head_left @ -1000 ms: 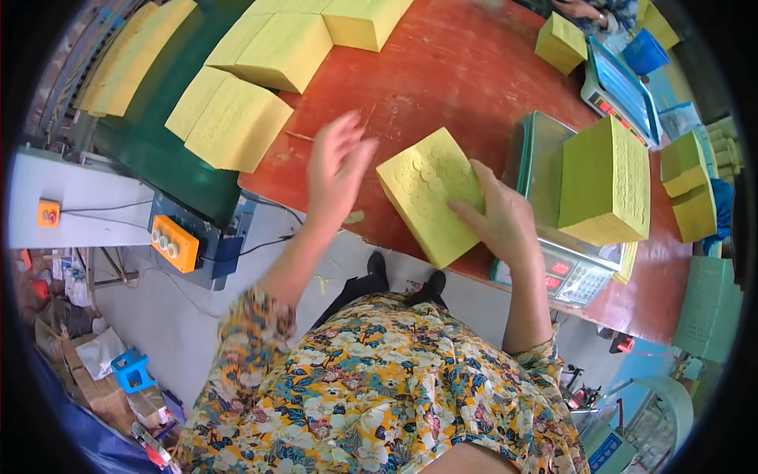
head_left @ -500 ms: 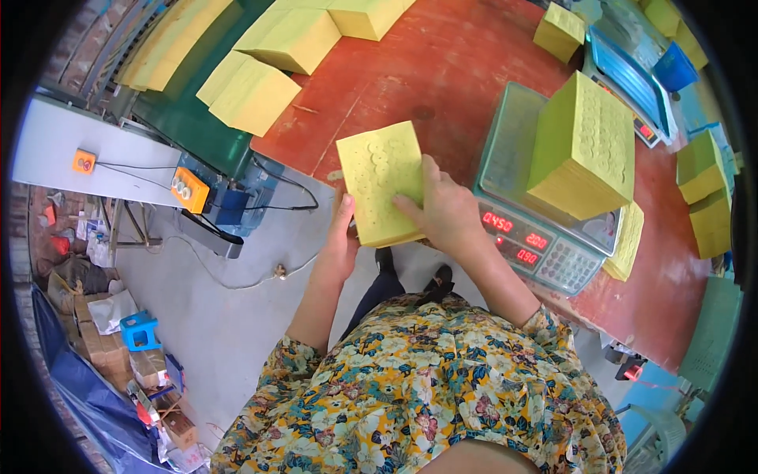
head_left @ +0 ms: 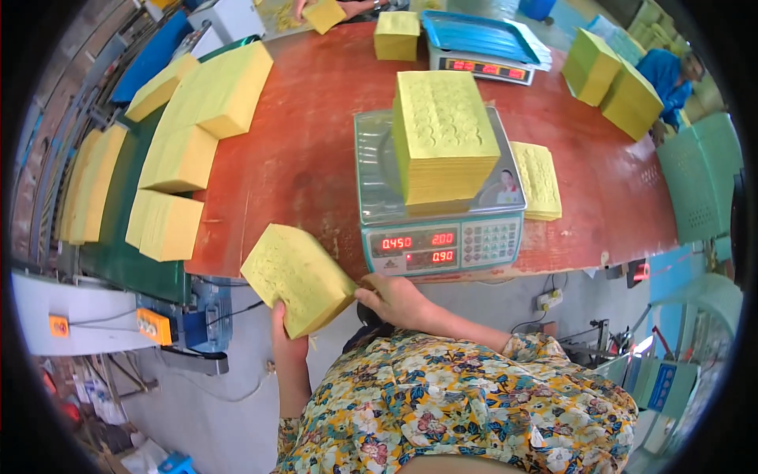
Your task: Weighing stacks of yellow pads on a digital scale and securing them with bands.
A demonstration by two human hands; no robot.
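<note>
A tilted stack of yellow paper sheets (head_left: 296, 272) with curved punched marks on top is held in front of me, at the table's near edge. My left hand (head_left: 290, 336) grips its lower left side, thumb on the upper face. At the stack's right corner, my right hand (head_left: 395, 302) pinches the edge with thumb and fingers; part of that grip is hidden. Just to the right, a taller yellow paper stack (head_left: 446, 138) stands on the metal pan of a digital scale (head_left: 442, 245) with lit red displays.
Several yellow stacks (head_left: 178, 162) line the red table's (head_left: 292, 110) left side beside a green belt (head_left: 118, 268). A low paper stack (head_left: 537, 182) lies right of the scale. Farther back are a blue-trayed scale (head_left: 482, 39), more stacks (head_left: 592, 67), and another person's hand holding paper (head_left: 324, 14).
My view has turned to the right. The held stack has tilted, and my right hand has moved from its top face to its right corner.
</note>
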